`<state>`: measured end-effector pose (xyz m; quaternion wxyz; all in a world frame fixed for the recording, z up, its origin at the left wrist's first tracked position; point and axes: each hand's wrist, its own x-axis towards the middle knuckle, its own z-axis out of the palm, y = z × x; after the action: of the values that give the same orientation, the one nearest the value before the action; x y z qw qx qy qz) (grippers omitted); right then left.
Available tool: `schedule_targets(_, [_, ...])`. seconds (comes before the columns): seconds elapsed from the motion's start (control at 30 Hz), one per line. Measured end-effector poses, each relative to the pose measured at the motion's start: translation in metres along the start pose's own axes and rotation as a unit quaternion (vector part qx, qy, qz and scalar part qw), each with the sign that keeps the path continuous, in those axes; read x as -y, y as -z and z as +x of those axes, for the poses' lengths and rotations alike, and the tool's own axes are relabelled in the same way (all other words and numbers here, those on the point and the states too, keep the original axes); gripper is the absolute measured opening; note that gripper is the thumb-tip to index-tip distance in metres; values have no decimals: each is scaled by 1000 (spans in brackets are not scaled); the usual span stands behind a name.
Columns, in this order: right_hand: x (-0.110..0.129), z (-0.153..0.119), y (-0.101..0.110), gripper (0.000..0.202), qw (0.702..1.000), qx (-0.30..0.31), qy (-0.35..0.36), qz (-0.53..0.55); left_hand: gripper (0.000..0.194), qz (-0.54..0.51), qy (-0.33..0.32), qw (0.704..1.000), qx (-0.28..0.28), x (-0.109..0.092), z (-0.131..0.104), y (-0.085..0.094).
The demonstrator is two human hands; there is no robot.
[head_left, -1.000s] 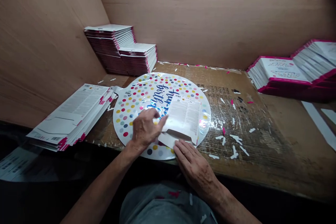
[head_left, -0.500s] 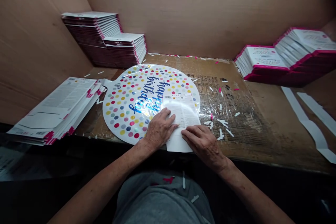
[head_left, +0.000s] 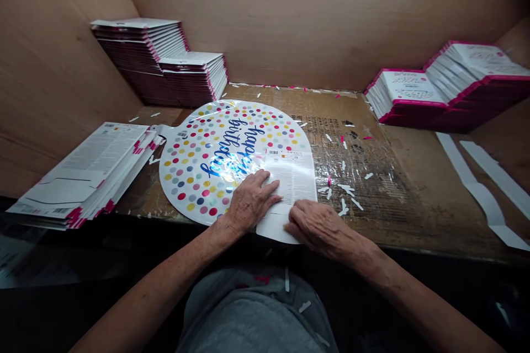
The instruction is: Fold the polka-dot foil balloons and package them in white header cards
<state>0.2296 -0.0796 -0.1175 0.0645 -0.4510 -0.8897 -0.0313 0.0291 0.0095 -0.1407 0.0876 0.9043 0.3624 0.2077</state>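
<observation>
Envelope (head_left: 298,176) over balloon (head_left: 221,157), one each, left fingers (head_left: 260,180) flat, right fingers (head_left: 297,217) curled, grip unclear.

White printed card (head_left: 295,176) flat, overlapping round dotted balloon (head_left: 229,157).

From my end the feed is dim overall, with the light gathered mid-table from a source outside my view. Hard white glare breaks across the blue lettering (head_left: 226,149) on the balloon (head_left: 207,149), and the glossy cardboard (head_left: 372,187) throws back scattered, streaky highlights. The card (head_left: 285,176) reads pale and bright, though its fine print is too small for me. Shadow darkens the front of the left rear stack (head_left: 128,63); under the table's front edge I get near-black, with the papers (head_left: 25,259) at lower left murky. My wide lens stretches the sides, and the upper right corner blacks out.
</observation>
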Motion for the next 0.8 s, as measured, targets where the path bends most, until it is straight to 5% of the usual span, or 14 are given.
schedule_targets(0.07, [1,-25,8,32,997,20,6,77,26,2,-11,1000,0,1,1,-1])
schedule_targets(0.17, [5,-50,8,36,993,-54,-23,106,26,-11,-13,1000,-3,3,3,-4])
schedule_targets(0.37, [15,-43,-26,32,982,-185,-22,37,21,-104,-28,992,-72,1,-15,3])
schedule_targets(0.53, [15,-39,-32,24,976,-213,-16,49,44,-175,-126,976,30,-1,-47,16])
schedule_targets(0.67, [14,-26,-27,19,958,-228,-105,135,19,-168,-74,983,8,-9,-50,16])
schedule_targets(0.8, [14,-7,-28,24,938,-216,-216,166,25,-73,77,992,-64,-23,-34,3])
